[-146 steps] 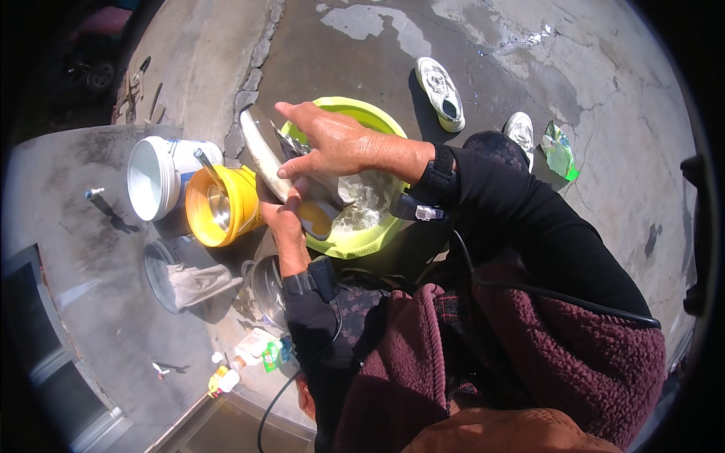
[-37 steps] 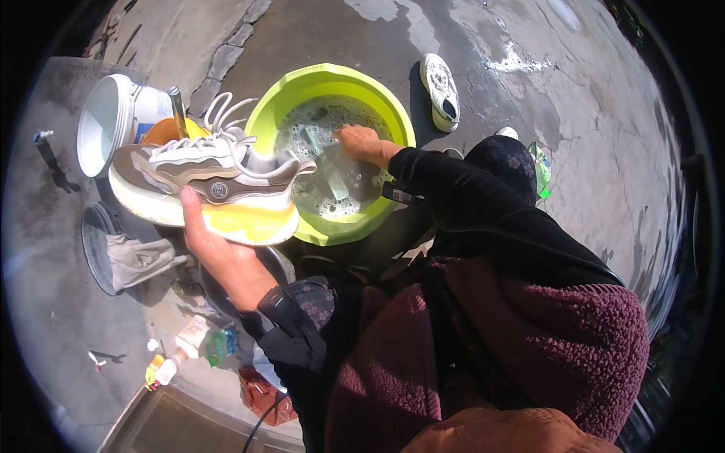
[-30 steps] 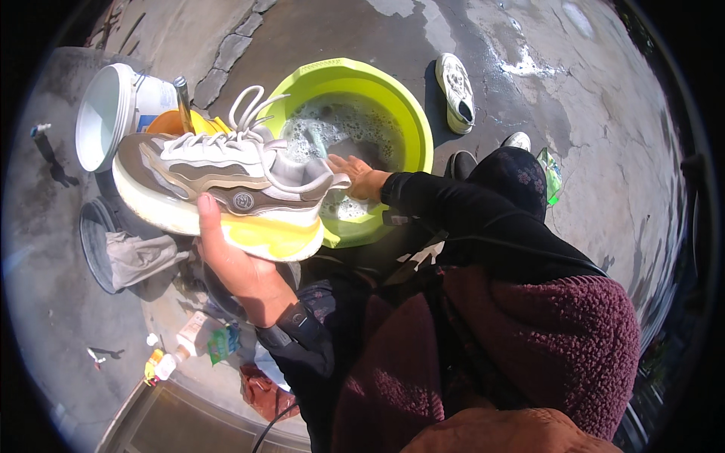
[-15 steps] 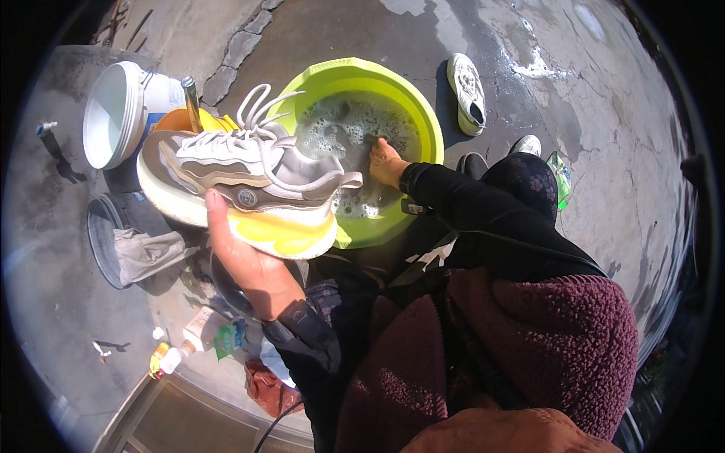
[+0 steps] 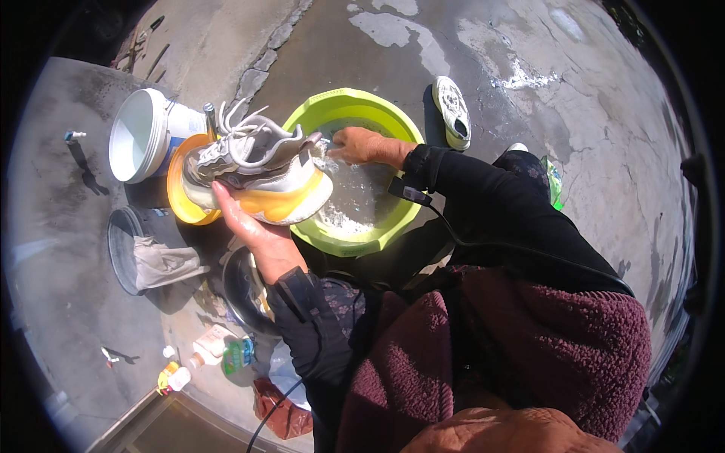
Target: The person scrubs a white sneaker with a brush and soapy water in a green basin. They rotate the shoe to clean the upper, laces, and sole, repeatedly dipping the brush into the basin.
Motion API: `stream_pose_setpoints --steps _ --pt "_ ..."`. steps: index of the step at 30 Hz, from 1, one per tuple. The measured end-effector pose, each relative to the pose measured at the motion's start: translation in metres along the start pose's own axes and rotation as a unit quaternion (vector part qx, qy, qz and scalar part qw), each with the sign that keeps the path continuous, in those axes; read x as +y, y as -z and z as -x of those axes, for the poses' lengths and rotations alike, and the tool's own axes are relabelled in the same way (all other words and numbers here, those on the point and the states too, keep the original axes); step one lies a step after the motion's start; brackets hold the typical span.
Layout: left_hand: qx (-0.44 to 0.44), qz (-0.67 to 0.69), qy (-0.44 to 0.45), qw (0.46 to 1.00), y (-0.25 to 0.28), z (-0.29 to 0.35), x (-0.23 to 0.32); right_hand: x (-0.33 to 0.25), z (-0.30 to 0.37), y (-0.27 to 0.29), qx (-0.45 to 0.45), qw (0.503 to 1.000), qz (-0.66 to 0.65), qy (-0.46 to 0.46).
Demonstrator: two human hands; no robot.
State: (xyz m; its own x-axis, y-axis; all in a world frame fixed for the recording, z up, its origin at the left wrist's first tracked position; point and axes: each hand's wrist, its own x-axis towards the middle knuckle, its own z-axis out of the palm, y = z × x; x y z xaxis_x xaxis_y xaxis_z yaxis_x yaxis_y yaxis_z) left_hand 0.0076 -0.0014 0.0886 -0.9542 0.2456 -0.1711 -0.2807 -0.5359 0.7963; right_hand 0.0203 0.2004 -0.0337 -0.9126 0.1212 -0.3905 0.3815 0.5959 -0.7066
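My left hand [image 5: 260, 238] supports a white, beige and brown sneaker [image 5: 276, 177] with a yellow-patterned sole, thumb along its near side. The shoe is tilted, its toe pointing left and its laces hanging loose. Close to its heel, above a lime-green basin [image 5: 343, 98], my right hand [image 5: 366, 146] has its fingers curled. Something whitish shows at those fingertips, too unclear to name. Grey water [image 5: 359, 192] with white suds lies in the basin.
At the left stand a white bucket [image 5: 128, 143], a yellow tub [image 5: 177, 200] and a grey basin with a cloth [image 5: 162, 264] over its rim. A white shoe [image 5: 451, 109] is on the wet concrete beyond the basin. Bottles [image 5: 238, 355] and a reddish-brown bag [image 5: 279, 408] lie lower left.
My right hand has come up out of the basin water to beside the sneaker's heel. The sneaker has tilted, showing more of its opening. The whole view has shifted slightly.
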Motion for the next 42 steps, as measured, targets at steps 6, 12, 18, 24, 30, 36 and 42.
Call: stream_pose_setpoints --steps 6,12,18,24,30,36,42 --pt "-0.004 0.037 0.011 0.999 -0.003 -0.003 -0.014 -0.026 0.067 0.046 -0.122 0.897 -0.425 0.010" --pt "-0.042 0.093 0.060 0.993 -0.015 0.006 -0.032 -0.036 0.108 0.037 -0.179 0.762 -0.621 0.030" --pt "-0.113 0.109 0.063 0.986 -0.013 -0.004 -0.051 -0.032 0.114 0.050 -0.181 0.751 -0.634 0.044" --pt "-0.129 0.005 -0.007 0.992 -0.005 -0.022 -0.062 -0.025 0.113 0.064 -0.153 0.764 -0.626 0.047" --pt "-0.047 -0.453 -0.381 0.805 0.001 -0.023 -0.049 -0.014 0.104 0.067 -0.108 0.816 -0.565 0.049" --pt "-0.206 -0.508 -0.260 0.795 0.008 -0.023 -0.044 -0.004 0.094 0.055 -0.094 0.869 -0.486 -0.011" --pt "-0.256 -0.421 -0.002 0.870 0.009 -0.008 -0.034 0.002 0.092 0.052 -0.069 0.910 -0.410 -0.003"
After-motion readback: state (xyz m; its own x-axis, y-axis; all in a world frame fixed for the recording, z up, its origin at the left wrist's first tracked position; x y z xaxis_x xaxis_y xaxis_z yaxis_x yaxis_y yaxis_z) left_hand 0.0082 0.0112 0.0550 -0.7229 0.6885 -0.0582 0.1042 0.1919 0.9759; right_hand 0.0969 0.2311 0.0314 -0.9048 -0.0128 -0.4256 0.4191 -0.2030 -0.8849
